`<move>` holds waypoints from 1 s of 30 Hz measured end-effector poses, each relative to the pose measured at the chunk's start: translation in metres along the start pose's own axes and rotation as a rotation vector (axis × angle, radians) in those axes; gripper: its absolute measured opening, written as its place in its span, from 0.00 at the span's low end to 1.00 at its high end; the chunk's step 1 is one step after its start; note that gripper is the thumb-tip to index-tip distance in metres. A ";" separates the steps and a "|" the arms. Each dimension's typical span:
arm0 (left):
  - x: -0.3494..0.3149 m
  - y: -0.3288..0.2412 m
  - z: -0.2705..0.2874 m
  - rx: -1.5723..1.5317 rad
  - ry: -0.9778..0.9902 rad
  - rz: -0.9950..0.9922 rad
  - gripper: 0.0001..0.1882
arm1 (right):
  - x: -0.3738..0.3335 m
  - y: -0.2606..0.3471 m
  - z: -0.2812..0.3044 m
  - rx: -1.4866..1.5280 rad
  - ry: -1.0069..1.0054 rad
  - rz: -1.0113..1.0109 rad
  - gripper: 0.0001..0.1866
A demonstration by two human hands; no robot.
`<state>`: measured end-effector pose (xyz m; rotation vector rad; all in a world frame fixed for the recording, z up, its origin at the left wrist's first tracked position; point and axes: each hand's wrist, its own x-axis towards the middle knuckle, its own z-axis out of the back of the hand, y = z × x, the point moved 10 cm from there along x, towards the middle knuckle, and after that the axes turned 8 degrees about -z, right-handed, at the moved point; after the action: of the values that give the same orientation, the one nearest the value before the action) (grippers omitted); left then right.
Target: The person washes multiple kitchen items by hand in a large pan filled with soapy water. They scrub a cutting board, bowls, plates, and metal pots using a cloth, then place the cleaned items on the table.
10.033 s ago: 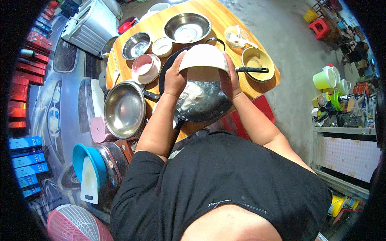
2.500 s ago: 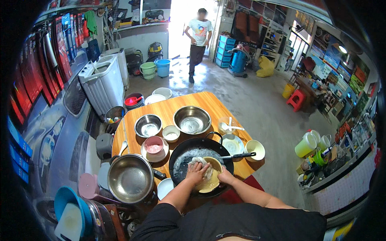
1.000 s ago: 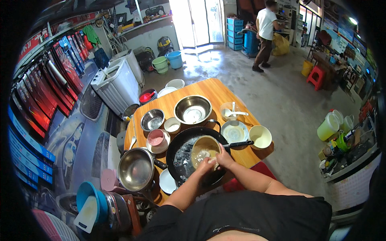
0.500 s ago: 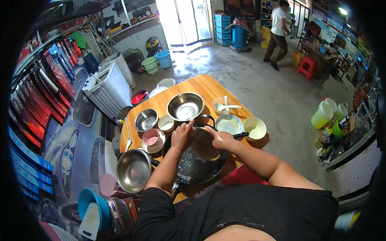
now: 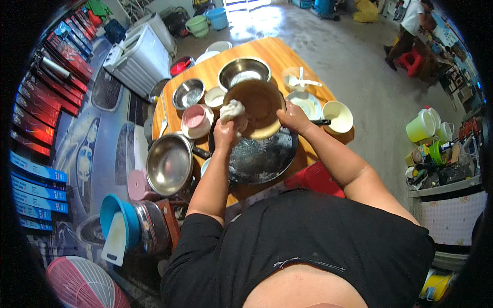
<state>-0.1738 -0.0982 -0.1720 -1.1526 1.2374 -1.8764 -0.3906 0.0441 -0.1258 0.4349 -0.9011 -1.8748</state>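
Tbl (image 5: 281, 53), wok (image 5: 264, 160), basin (image 5: 244, 70) nr, L hand (image 5: 225, 133) clutching rag (image 5: 232, 110), R hand (image 5: 295, 117) pinching tan bowl (image 5: 261, 105)

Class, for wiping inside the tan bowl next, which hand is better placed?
Probably the left hand: it holds the white cloth at the left of the tan bowl, while the right hand grips its right rim.

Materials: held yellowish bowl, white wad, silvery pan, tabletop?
Yellowish bowl: maybe ceramic or plastic; smooth, plain surface. White wad: probably cloth; soft, crumpled folds. Silvery pan: polished metal, likely stainless steel; bright reflections. Tabletop: wood or wood-look laminate, satin; visible grain.
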 end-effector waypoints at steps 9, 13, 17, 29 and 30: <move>-0.092 0.052 -0.119 -0.704 0.189 0.732 0.18 | -0.017 0.003 -0.040 0.590 -0.141 0.078 0.41; -0.032 0.034 -0.068 -0.021 0.214 0.117 0.27 | -0.039 0.006 -0.020 0.189 -0.022 0.049 0.39; -0.007 0.003 -0.034 0.836 0.232 -0.018 0.35 | -0.036 -0.016 -0.034 -0.230 0.297 -0.195 0.41; -0.048 -0.020 -0.053 1.115 0.421 -0.273 0.24 | -0.022 -0.053 -0.028 -0.445 0.152 -0.177 0.36; -0.061 -0.001 -0.054 1.158 0.522 -0.207 0.24 | -0.023 -0.060 -0.030 -0.404 0.136 -0.197 0.36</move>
<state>-0.1952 -0.0255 -0.2014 -0.1522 0.0606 -2.5369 -0.3977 0.0678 -0.1928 0.4058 -0.3832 -2.1161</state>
